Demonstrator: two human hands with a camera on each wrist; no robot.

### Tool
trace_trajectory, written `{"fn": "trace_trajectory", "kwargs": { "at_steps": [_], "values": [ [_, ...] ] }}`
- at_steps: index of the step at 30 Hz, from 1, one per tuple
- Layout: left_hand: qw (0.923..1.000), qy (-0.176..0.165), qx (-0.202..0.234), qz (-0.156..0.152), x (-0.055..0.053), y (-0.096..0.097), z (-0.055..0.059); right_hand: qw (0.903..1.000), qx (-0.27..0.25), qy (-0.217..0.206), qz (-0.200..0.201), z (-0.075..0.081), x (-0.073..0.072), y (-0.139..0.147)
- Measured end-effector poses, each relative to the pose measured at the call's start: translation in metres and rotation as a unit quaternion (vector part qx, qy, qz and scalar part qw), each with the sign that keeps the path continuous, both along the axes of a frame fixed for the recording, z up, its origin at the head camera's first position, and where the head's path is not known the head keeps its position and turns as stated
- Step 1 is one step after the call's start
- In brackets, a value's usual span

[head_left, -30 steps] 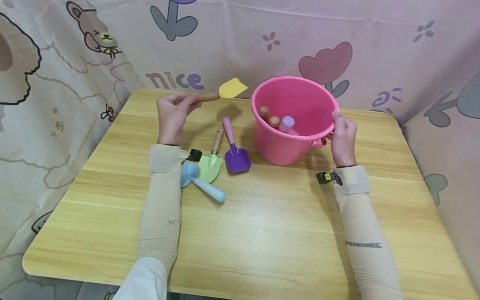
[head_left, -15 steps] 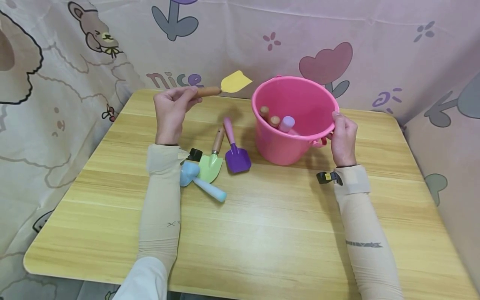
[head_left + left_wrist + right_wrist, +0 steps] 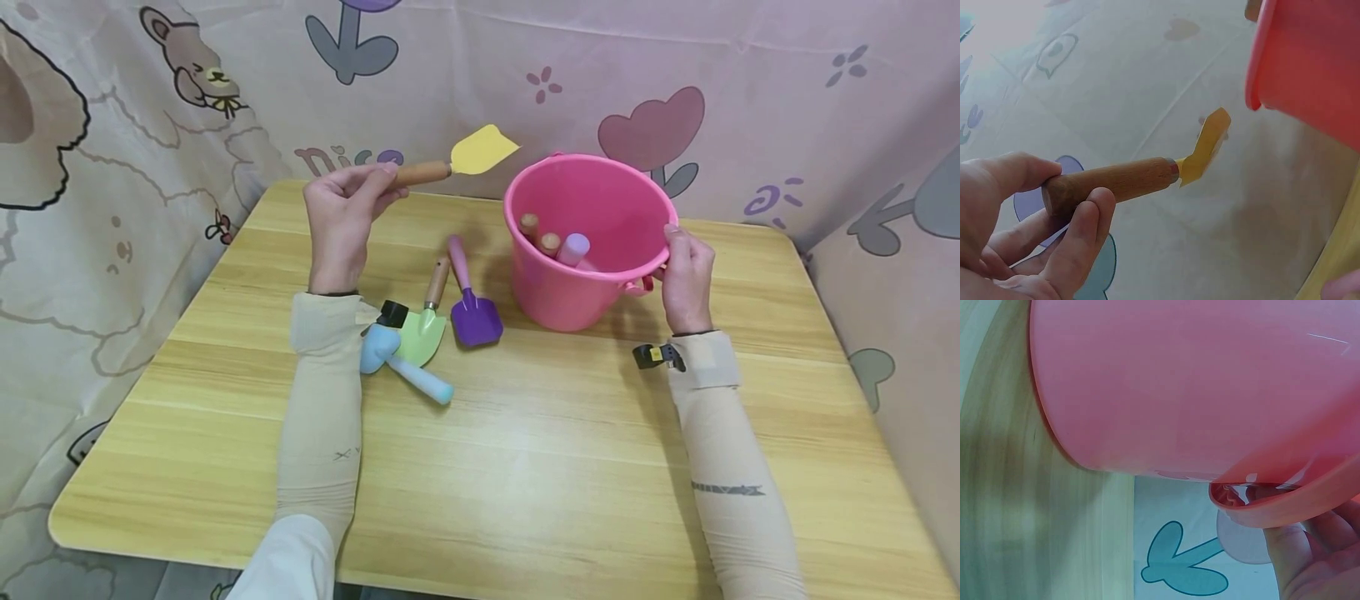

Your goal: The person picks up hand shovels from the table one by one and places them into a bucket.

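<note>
A small trowel point(image 3: 483, 150) with a yellow blade and wooden handle is held in the air by my left hand point(image 3: 341, 221), left of the pink bucket point(image 3: 562, 292). In the left wrist view, thumb and fingers pinch the end of its wooden handle point(image 3: 1110, 181), blade pointing toward the bucket. My right hand point(image 3: 688, 275) grips the bucket's rim at its right side, thumb over the edge. Inside the bucket stand two wooden handle ends point(image 3: 550, 243) and a lilac handle end point(image 3: 574, 248); their lower parts are hidden by the wall.
On the table point(image 3: 525, 467) lie a purple shovel point(image 3: 477, 320), a green trowel point(image 3: 423, 336) with a wooden handle and a blue tool point(image 3: 420, 379), partly covered by the left wrist camera. A patterned cloth point(image 3: 480, 67) hangs close behind the table.
My left hand has raised the trowel slightly, and its blade has moved up and right toward the bucket. My right hand and the bucket stay in place.
</note>
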State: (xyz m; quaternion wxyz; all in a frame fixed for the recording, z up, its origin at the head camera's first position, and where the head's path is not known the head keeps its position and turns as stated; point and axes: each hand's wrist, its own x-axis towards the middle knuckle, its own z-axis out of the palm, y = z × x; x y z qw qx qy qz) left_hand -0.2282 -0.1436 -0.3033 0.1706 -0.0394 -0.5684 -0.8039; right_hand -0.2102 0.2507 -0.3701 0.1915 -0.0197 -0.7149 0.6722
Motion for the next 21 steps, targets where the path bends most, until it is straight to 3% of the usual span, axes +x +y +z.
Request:
{"fn": "trace_trajectory", "kwargs": {
  "at_steps": [10,21],
  "values": [
    [0.9996,0.012,-0.010,-0.023,0.009,0.015,0.009,1.0000,-0.008,0.000,0.002,0.000,0.000,0.000],
    [0.9971,0.027,-0.040,-0.058,0.015,0.031,0.011,0.9999,-0.009,0.004,0.003,0.000,-0.001,0.001]
  ]
}}
